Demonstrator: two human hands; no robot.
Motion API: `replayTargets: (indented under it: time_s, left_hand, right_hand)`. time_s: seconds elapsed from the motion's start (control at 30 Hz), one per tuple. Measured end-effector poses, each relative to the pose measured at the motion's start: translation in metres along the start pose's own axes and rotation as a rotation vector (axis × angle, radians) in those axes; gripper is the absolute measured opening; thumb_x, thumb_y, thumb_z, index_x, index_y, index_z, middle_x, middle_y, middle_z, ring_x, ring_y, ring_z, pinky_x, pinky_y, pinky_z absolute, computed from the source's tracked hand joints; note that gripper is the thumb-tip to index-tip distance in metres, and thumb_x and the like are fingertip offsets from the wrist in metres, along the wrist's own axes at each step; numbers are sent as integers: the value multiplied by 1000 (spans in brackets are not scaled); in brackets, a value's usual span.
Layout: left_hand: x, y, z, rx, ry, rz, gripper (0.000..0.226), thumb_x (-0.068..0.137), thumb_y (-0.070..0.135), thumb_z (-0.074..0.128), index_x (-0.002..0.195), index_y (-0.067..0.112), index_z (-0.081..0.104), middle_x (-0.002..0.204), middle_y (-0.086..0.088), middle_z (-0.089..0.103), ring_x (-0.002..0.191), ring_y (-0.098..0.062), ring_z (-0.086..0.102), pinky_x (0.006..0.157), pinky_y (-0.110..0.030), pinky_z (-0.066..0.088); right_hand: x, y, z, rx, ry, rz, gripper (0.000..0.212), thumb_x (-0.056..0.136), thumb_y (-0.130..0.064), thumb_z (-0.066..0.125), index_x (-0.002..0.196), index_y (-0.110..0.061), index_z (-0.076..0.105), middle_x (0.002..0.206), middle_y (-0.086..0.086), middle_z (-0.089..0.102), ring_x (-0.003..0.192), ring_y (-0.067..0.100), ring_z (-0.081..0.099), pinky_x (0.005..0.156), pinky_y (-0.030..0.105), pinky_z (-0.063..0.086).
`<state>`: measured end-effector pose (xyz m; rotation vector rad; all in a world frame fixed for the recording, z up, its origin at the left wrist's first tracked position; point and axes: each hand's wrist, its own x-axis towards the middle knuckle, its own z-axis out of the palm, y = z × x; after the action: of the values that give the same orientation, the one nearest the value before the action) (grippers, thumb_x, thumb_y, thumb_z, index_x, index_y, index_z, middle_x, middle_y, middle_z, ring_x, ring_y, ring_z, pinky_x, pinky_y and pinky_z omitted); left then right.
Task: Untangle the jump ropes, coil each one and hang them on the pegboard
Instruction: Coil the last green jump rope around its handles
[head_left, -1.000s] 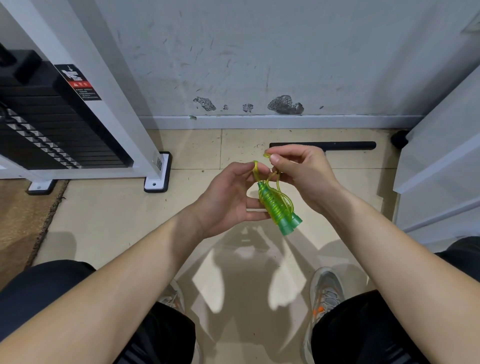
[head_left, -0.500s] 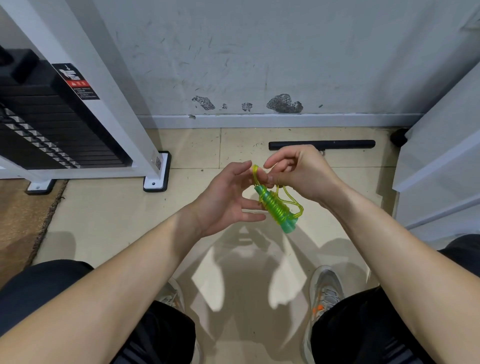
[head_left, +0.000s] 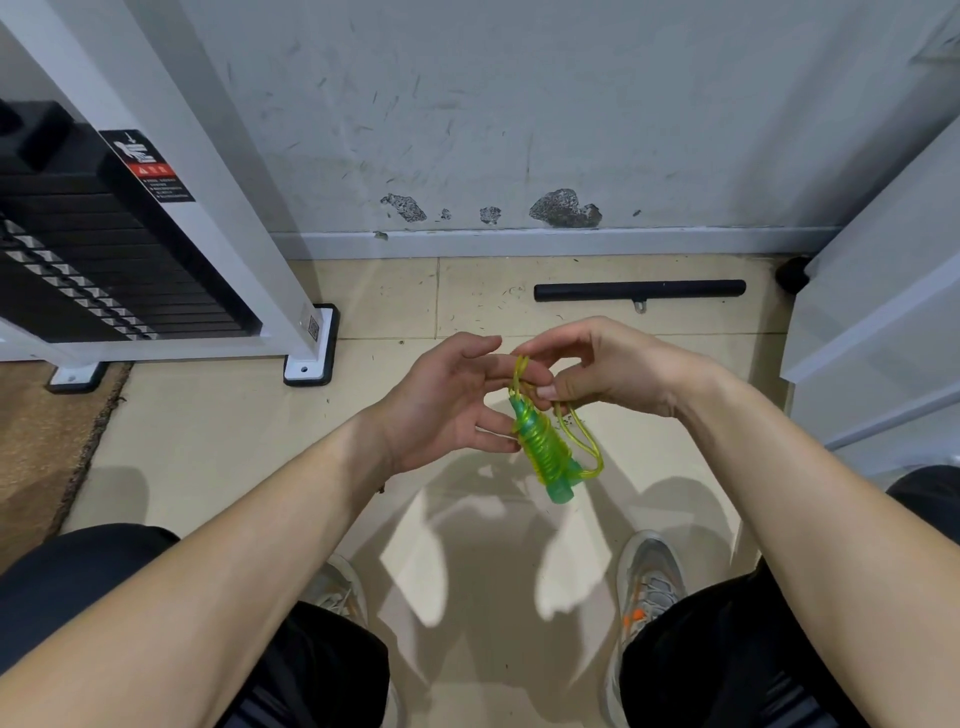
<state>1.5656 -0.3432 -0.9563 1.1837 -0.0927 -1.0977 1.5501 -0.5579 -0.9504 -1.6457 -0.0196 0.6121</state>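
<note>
While sweeping in from the far left: brown mat (head_left: 31, 467) at the edge, then a black weight stack (head_left: 104, 260) with a red-and-white warning label (head_left: 150, 166), fenced in by a white machine frame (head_left: 208, 182) standing on a black-edged foot plate (head_left: 311, 345).

Into the centre now. Left hand (head_left: 441, 400) raised over the tiled floor (head_left: 208, 441), palm turned rightward, grip loose and wide, fingers nearly straight, fingertips just touching the side of the jump rope (head_left: 543, 449). Up in the air between both hands, well clear of the floor: translucent green handles bundled together, tilted, wound round with yellow-green cord. Slack loop hanging off the right side, shorter loop poking up at the top by the left fingertips.

On to the right hand (head_left: 618, 369): grip drawn in tight, thumb and curled fingers pinching the cord just above the handles. Beyond it, flat on the floor near the skirting, a black bar (head_left: 639, 290). Lower down, a grey shoe (head_left: 649, 587) with orange flecks. Far right, slanted white panels (head_left: 883, 338).
</note>
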Motion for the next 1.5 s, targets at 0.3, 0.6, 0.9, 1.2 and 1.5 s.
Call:
replayTargets:
  time_s: [0.3,0.6,0.9,1.2,1.5]
  left_hand:
    - [-2,-2,4,-42,34,4,55,89,49,42,114,11,71,118,-9,66,95,-41,61,106,-65,35]
    - [0,-5,8,-49,209,4,53,106,39,30,100,11,75,111,-9,71,98,-47,67,93,-59,52]
    - [-1,-7,19,-21,393,84,27,103,26,52,104,7,70,94,-6,73,96,-51,68,88,-64,53]
    - [4,-12,24,23,563,111,30,105,25,46,98,8,70,98,-15,72,86,-47,71,80,-58,59]
    - [11,-12,16,102,751,184,11,97,17,62,106,15,68,97,-3,69,62,-20,68,50,-25,53]
  right_hand:
    - [3,5,-6,141,-69,26,25,75,3,72,97,-8,69,91,6,66,79,23,65,71,31,58]
    - [9,10,-2,164,-79,35,11,97,3,54,98,-6,60,86,7,62,76,18,65,68,27,58]
    - [13,14,12,81,24,-23,9,101,-7,55,100,-8,64,94,4,68,85,16,62,66,24,53]
    - [15,5,29,-229,265,-33,9,97,-7,61,92,-12,66,71,1,70,58,7,61,56,19,48]
    - [16,8,48,-257,490,-72,13,94,-6,61,87,-16,65,63,-4,71,60,20,71,72,39,63]
